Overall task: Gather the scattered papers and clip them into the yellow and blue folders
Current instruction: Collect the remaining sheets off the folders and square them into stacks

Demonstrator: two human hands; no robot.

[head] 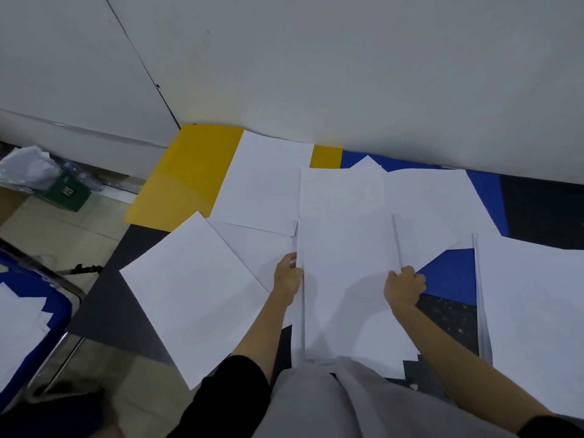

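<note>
- The person's left hand grips the left edge of a stack of white papers, thumb on top; the right hand is closed around the stack's right edge. The stack is lifted between them over the dark table.
- The yellow folder lies open at the far left of the table against the wall, with a loose sheet lying across its right half.
- The blue folder lies open to the right of the yellow one, mostly buried under sheets; only its corners and edge show.
- Another loose sheet lies tilted at the near left, overhanging the table edge.
- A second pile sits at the right.
- On the floor to the left, a green bin holds crumpled paper.
</note>
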